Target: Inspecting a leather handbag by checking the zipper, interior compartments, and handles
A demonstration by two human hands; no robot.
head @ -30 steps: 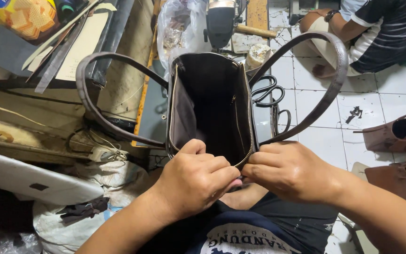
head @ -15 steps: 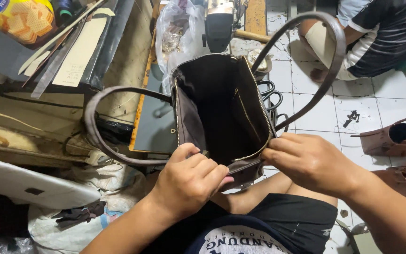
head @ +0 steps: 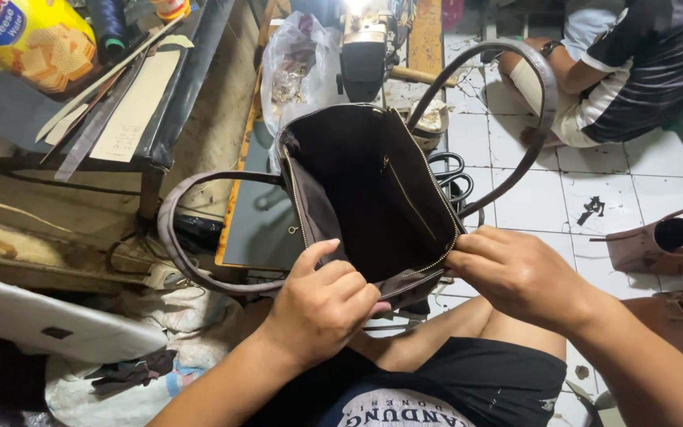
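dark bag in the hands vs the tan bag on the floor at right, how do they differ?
The dark brown handbag is held up over the lap by the left hand and right hand; the tan bag lies on the white tiled floor, untouched.
The dark brown handbag is fully in view, both long handles looping out; the tan bag is cut off by the frame edge.
Colour: deep brown versus lighter tan.
Both gape open, showing dark interiors.

A sewing machine point(head: 361, 47) stands at the top, with a clear plastic bag point(head: 290, 67) of scraps just beside it and black scissors point(head: 452, 175) on the white tiled floor point(head: 594, 178) nearby. At upper left a yellow snack packet point(head: 29, 35) lies on a cluttered table point(head: 164, 119) beside flat strips and card. At right, another person point(head: 618, 67) sits on the floor near two brown bags point(head: 662, 245).
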